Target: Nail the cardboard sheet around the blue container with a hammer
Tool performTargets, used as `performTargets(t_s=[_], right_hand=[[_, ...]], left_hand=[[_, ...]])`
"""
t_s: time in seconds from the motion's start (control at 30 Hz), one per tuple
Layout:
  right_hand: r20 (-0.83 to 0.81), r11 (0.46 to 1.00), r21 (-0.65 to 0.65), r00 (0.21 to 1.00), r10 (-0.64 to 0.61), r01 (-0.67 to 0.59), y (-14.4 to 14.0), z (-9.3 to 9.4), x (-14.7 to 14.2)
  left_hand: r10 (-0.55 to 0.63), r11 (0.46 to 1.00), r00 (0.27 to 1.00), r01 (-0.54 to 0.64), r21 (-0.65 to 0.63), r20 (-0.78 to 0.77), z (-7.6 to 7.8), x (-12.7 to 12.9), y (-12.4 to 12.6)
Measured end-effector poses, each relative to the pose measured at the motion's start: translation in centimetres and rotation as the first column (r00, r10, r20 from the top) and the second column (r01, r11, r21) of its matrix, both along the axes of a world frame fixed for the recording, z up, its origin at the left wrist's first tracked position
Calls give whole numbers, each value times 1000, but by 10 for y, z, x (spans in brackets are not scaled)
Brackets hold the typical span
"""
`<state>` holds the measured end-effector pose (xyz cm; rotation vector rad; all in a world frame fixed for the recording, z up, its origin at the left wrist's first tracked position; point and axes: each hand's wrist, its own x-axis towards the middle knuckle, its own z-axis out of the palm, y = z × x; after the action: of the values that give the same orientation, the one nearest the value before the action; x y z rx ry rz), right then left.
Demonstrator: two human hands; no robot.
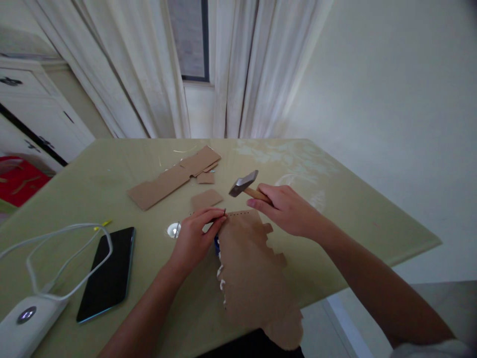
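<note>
My right hand (285, 209) grips the wooden handle of a hammer (244, 183), its grey metal head raised a little above the table. Between the thumb and finger of my left hand (196, 236) is a thin dark nail (224, 212), standing roughly upright at the far edge of a brown cardboard piece (255, 263). A row of small dark dots runs along that edge; whether they are holes or nail heads I cannot tell. White ragged bits line the cardboard's left side, and something blue shows partly beneath it. Its near end hangs past the table edge.
Cardboard strips (167, 181) and a small cardboard square (206, 199) lie beyond my hands. A small round shiny dish (173, 229) sits by my left hand. At left are a black phone (108, 273), a white power bank (32, 323) and a looped white cable (67, 228).
</note>
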<state>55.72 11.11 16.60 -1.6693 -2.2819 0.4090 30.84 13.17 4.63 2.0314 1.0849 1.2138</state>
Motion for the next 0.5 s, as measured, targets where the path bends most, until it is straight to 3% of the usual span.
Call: performTargets(t_s=[0.13,0.23,0.5], right_hand=[[-68,990,-43,988,-140,137,9,-39,12],[-142,976,-137,972,-189,170,13,-61,17],[-275,971,-173,938,-211,168,14,-74,19]], left_hand=[[7,999,999,-5,-38,36,1,1,-1],[0,999,1000,0,-44,13,0,0,-1],[-24,989,999,27,-145,22,-2,-2,-1]])
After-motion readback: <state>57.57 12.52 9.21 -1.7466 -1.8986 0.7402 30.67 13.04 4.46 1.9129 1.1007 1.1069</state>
